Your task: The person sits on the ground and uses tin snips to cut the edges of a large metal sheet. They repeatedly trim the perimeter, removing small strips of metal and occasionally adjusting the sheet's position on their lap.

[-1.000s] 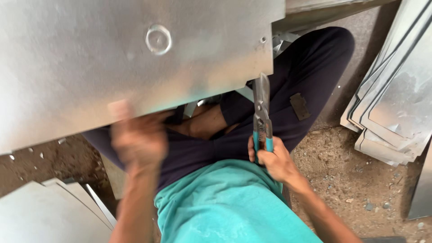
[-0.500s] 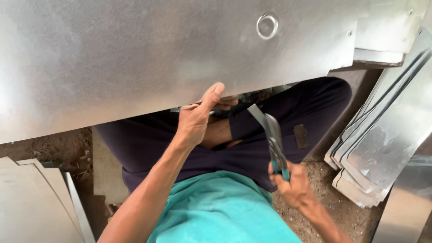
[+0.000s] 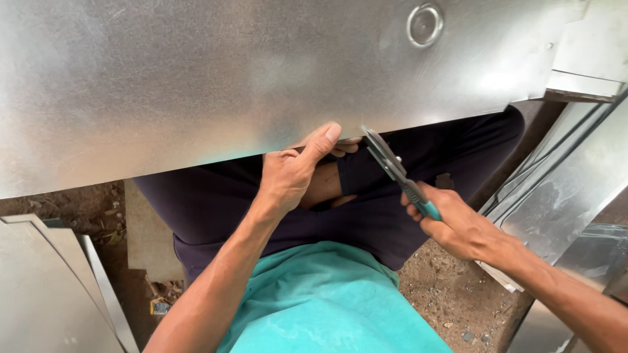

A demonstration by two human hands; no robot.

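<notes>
- Above both hands, a large galvanized steel sheet [image 3: 196, 85] fills the upper half of the view; its lower edge runs just over the fingertips, and a round pressed ring [image 3: 425, 25] sits near its top right.
- Below the fingers lie the person's crossed legs in dark trousers [image 3: 366, 216], with a teal shirt [image 3: 327, 301] nearest the camera.
- Right of the right hand, a stack of bent sheet-metal pieces [image 3: 562, 189] leans on the dirt ground [image 3: 445, 294]; left of the left forearm lie more cut metal sheets [image 3: 46, 287].
- Left hand [image 3: 291, 173]: it grips the sheet's lower edge, thumb [image 3: 324, 138] pressed flat on the near face, the other fingers curled behind the edge and mostly hidden.
- Right hand [image 3: 458, 225]: its fingers are wrapped tight around the teal handles of a pair of tin snips [image 3: 396, 170].
- The snips' grey blades point up and left from the right fingers; the tip lies at the sheet's lower edge, just right of the left thumb. The blades look nearly closed, though whether they bite the metal cannot be told.
</notes>
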